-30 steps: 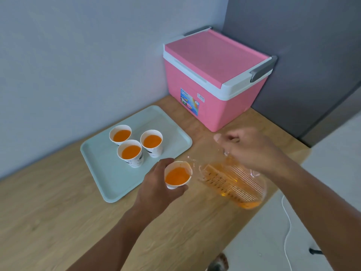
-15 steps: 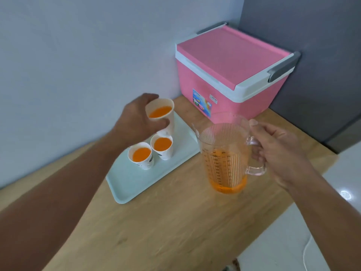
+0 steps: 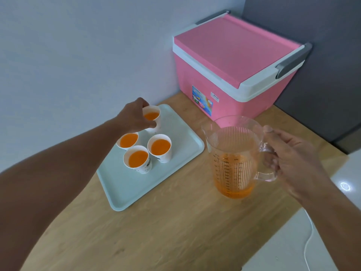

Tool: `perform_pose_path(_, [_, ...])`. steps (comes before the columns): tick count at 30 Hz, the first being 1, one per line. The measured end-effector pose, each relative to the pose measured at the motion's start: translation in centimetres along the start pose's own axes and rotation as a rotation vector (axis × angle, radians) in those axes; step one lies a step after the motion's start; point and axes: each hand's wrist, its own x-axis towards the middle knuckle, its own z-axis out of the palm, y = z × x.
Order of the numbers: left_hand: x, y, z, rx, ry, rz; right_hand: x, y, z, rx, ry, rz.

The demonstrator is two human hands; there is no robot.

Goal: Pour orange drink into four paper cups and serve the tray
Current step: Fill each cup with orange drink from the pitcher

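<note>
A pale green tray lies on the wooden table. Three paper cups of orange drink stand on it: one at the left, one at the front, one at the right. My left hand grips a fourth filled cup at the tray's far end, its base at the tray. My right hand holds the handle of a clear ribbed jug, upright on the table right of the tray, with a little orange drink at its bottom.
A pink cooler box with a white rim and grey handles stands at the back against the wall. The table's right edge drops to a white floor with a thin white cable.
My left hand carried the filled fourth cup from beside the jug to the tray's far end and lowered it. My right hand tipped the jug upright and set it on the table.
</note>
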Motion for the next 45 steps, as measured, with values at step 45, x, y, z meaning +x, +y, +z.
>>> perform_pose_path(45, [-9.5,6.5,-0.7,-0.086,0.044,0.175,-0.9,0.1,-0.4,0.138,-0.016,0.042])
